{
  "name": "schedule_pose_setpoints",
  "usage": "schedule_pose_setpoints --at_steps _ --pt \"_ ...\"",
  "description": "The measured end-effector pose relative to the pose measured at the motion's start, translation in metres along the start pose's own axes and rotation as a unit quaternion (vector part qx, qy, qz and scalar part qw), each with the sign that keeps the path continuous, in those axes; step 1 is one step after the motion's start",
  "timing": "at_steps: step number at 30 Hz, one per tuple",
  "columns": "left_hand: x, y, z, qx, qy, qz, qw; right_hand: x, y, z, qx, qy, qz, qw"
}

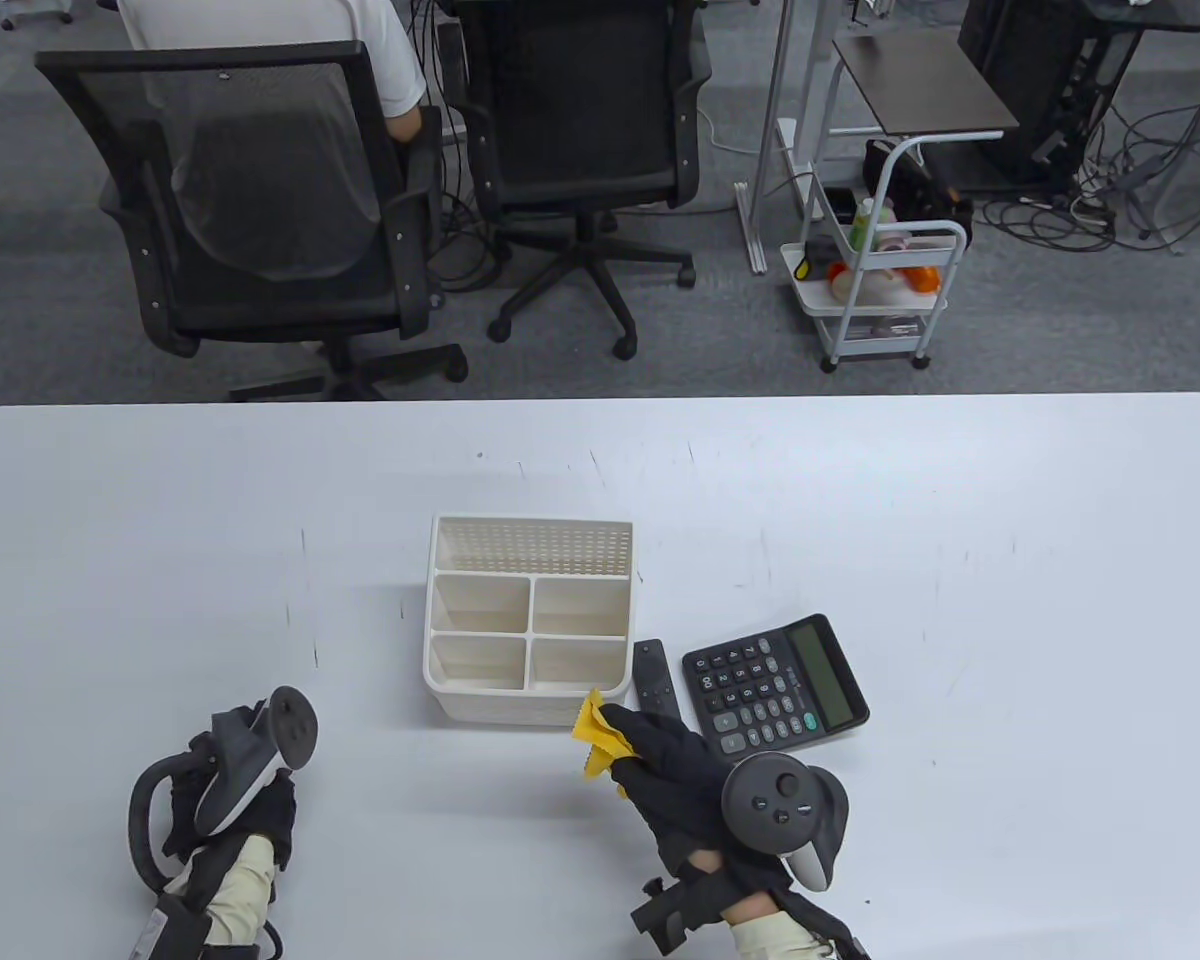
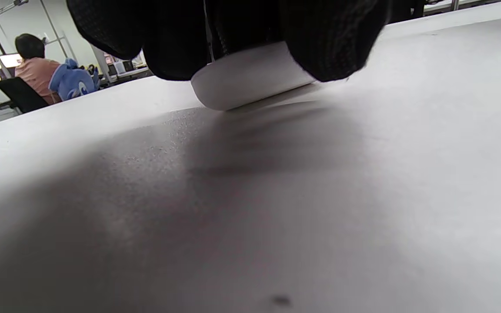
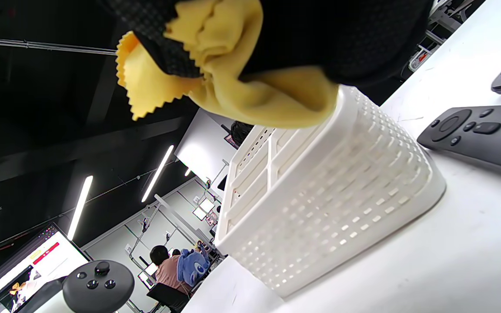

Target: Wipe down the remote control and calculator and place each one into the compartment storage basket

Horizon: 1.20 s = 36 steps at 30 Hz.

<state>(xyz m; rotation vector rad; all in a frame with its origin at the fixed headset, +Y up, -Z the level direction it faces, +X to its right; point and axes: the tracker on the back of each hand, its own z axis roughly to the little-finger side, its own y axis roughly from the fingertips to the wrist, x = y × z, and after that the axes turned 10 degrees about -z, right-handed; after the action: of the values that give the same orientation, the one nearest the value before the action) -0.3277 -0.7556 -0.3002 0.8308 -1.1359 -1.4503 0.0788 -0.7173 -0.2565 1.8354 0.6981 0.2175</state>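
Note:
A white compartment storage basket stands mid-table, its compartments empty. Just right of it lies a black remote control, and further right a black calculator with its display on the right. My right hand grips a yellow cloth just in front of the basket's near right corner, left of the remote's near end. My left hand rests on the table at the near left, holding nothing; in the left wrist view its fingers lie against the tabletop.
The white table stretches wide on both sides. Beyond its far edge stand two black office chairs and a small white trolley. A person sits behind the left chair.

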Motion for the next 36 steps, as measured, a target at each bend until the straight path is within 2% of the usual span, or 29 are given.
schedule_pose_setpoints --at_steps 12,16,20,23,27,29,33,36 --pt "-0.003 0.003 -0.012 0.020 -0.050 -0.023 0.998 0.004 0.000 0.003 -0.002 -0.037 0.007 0.999" --pt "-0.019 0.012 -0.015 0.031 -0.010 -0.045 0.998 0.005 0.000 0.004 -0.008 -0.041 0.013 0.999" --pt "-0.043 0.027 -0.020 0.050 0.075 -0.090 0.992 0.007 -0.001 0.003 -0.007 -0.054 0.020 0.998" --pt "-0.065 0.042 -0.026 0.084 0.168 -0.121 0.975 0.010 -0.003 -0.001 0.002 -0.071 0.027 0.997" --pt "-0.092 0.062 -0.044 0.159 0.293 -0.139 0.932 0.011 -0.007 -0.006 -0.008 -0.099 0.026 0.995" --pt "-0.101 0.069 -0.055 0.190 0.345 -0.131 0.910 0.010 -0.011 -0.008 -0.010 -0.108 0.021 0.994" --pt "-0.115 0.073 -0.080 0.245 0.436 -0.082 0.862 0.006 -0.019 -0.015 -0.011 -0.119 0.028 0.993" --pt "-0.119 0.073 -0.093 0.261 0.448 -0.062 0.853 0.000 -0.025 -0.022 -0.004 -0.123 0.026 0.992"
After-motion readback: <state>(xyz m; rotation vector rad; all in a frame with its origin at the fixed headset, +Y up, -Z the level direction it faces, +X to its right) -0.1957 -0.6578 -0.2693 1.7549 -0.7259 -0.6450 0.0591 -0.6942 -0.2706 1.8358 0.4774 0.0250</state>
